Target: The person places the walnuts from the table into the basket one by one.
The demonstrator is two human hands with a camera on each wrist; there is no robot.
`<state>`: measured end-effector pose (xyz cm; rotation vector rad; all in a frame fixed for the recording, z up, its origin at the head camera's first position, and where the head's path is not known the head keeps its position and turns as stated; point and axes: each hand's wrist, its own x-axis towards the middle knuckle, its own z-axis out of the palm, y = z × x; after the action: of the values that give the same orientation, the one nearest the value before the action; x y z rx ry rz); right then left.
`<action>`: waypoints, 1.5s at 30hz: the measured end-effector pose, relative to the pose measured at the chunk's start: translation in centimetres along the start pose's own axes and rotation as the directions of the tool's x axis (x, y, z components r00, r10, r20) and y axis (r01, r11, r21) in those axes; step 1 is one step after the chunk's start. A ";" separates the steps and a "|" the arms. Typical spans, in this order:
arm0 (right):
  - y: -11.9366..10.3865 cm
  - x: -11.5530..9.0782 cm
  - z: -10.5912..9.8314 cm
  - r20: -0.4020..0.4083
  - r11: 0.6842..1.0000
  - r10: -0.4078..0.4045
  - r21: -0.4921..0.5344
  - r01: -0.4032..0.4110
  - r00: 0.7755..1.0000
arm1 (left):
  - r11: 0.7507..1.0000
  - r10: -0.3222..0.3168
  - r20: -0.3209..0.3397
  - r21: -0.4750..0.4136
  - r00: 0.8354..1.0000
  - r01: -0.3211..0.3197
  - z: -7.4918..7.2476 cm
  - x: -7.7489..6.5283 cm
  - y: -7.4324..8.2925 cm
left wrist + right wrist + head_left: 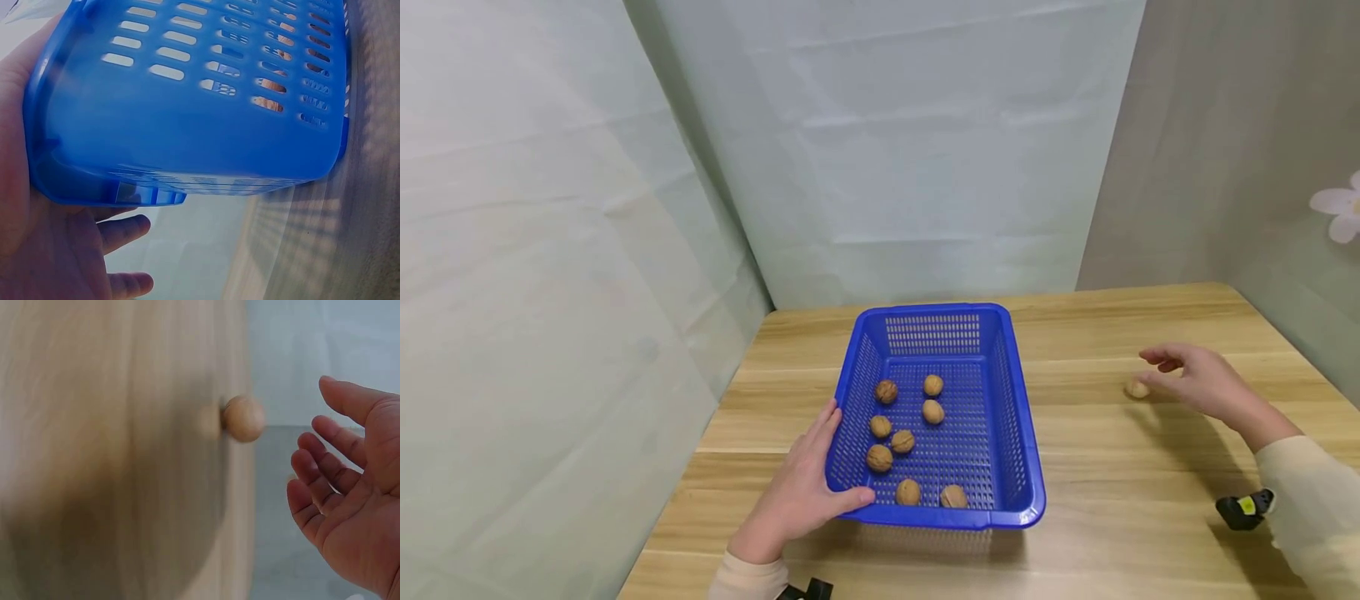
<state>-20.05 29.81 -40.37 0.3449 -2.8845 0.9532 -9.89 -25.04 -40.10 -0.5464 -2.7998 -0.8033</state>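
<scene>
A blue plastic basket [1030, 467] with slotted walls stands on the wooden table, several walnuts spread over its floor, one of them a darker walnut [886, 392]. My left hand [801, 483] rests against its near left corner, thumb over the front rim and fingers along the left side. The left wrist view shows those fingers [128, 232] extended past the rim. To the right of the basket, a lone walnut [1137, 387] lies on the table. My right hand [1202, 383] hovers just beside it with loosely bent fingers; the right wrist view shows space between palm and walnut [244, 419].
The wooden table [1097, 500] extends around the basket on all sides. Pale cloth [925, 167] hangs behind the table and along its left and right. A small black device [1246, 507] is at the right sleeve.
</scene>
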 end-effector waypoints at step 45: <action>-4.9 2.2 0.9 0.085 0.992 -0.109 0.079 0.103 0.990 | 1.000 0.006 0.004 -0.013 1.000 -0.006 0.0 -0.1 0.1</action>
<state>-20.99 25.04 -37.91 0.5550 -2.8807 1.0546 -9.78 -25.00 -40.08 -0.5591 -2.7972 -0.8202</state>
